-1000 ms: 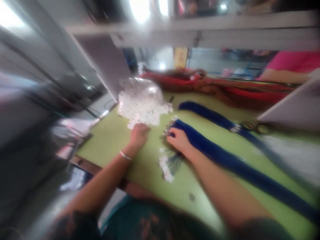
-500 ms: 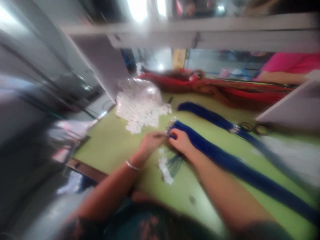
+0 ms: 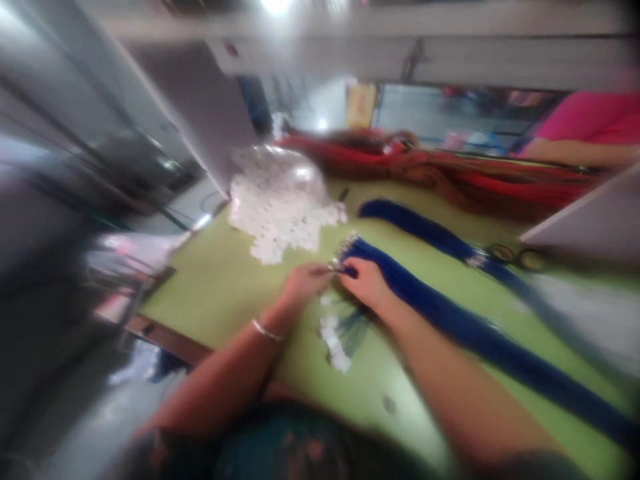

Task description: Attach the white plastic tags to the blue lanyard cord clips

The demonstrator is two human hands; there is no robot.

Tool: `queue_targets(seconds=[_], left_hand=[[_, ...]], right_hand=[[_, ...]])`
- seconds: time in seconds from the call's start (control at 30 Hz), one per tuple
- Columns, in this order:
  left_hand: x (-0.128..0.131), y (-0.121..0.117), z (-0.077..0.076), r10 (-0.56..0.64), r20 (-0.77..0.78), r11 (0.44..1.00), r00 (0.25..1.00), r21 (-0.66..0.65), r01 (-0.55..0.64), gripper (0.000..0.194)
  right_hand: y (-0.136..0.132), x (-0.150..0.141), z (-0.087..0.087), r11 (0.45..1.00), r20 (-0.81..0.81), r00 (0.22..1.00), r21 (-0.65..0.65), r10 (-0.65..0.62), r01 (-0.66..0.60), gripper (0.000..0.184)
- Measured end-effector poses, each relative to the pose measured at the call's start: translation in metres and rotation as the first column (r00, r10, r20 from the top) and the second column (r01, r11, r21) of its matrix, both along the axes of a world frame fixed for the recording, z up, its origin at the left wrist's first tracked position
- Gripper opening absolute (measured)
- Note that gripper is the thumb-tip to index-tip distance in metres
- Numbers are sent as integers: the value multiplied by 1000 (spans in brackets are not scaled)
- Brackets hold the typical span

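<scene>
My left hand (image 3: 306, 281) is closed in a pinch, its fingertips meeting those of my right hand. A small white connector housing (image 3: 332, 265) shows faintly at the fingertips, mostly hidden. My right hand (image 3: 366, 280) is closed on blue wires (image 3: 349, 271) near their tips. Beneath and beyond it stretches a thick bundle of blue wires (image 3: 450, 327), with pale metallic ends toward the upper left. Just below the hands lie several wires with white connectors (image 3: 336, 343) on their ends. A heap of white connectors (image 3: 285, 227) spills from a clear plastic bag (image 3: 305, 170).
A second blue wire bundle (image 3: 415, 223), tied with a pale band, lies behind, beside scissors (image 3: 515, 257). Red and brown wire bundles (image 3: 425, 167) cross the back of the green table (image 3: 200, 287). A shelf (image 3: 350, 57) spans above. Another person's pink sleeve (image 3: 595, 123) is at right.
My left hand has moved right from the heap of white connectors to the wire tips at my right hand. My right hand has stayed nearly in place. The view has shifted slightly.
</scene>
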State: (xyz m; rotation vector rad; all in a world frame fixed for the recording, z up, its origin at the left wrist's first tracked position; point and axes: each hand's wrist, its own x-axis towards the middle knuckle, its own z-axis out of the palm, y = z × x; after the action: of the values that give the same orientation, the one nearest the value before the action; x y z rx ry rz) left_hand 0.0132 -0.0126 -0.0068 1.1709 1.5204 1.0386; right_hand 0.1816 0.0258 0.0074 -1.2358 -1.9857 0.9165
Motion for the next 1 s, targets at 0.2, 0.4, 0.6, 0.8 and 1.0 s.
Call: queue_targets(seconds=[0.2, 0.4, 0.6, 0.8, 1.0], left_hand=[[-10, -1, -7, -33, 253, 999, 967, -10, 37, 37], [-3, -3, 1, -95, 445, 995, 890, 23, 94, 36], [2, -2, -2, -62, 448, 998, 892, 20, 59, 26], [-1, 0, -9, 53, 261, 998, 964, 31, -63, 25], [4, 0, -11, 42, 69, 995, 997, 86, -48, 17]], right_hand=[[-1, 0, 3, 996, -126, 988, -42, -86, 81, 11], [-7, 0, 3, 997, -129, 988, -15, -83, 81, 11], [-11, 0, 3, 998, -55, 997, 12, -63, 64, 10], [-11, -1, 0, 997, 18, 997, 37, -73, 73, 9], [-11, -2, -4, 996, 104, 993, 71, -55, 48, 8]])
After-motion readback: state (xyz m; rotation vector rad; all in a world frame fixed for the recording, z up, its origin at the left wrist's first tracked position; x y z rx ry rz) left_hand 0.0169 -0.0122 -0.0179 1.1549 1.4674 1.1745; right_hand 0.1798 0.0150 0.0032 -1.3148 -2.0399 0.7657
